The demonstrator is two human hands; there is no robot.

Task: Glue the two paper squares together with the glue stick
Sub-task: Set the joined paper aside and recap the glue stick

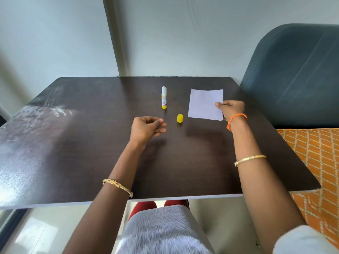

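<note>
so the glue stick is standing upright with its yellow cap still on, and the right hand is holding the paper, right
Not quite. In the head view the white-and-yellow glue stick stands upright but uncapped; its small yellow plastic cap sits apart on the dark wooden table. The right hand does hold the pale paper square.

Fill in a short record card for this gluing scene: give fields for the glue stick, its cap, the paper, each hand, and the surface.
glue stick: upright on the table, uncapped, white glue exposed
cap: yellow, standing apart, nearer than the stick
paper: pale sheet; only one visible, whether two are stacked cannot be told
right hand: pinching the paper's right edge
left hand: loosely curled, holding nothing
table: dark wood
</note>
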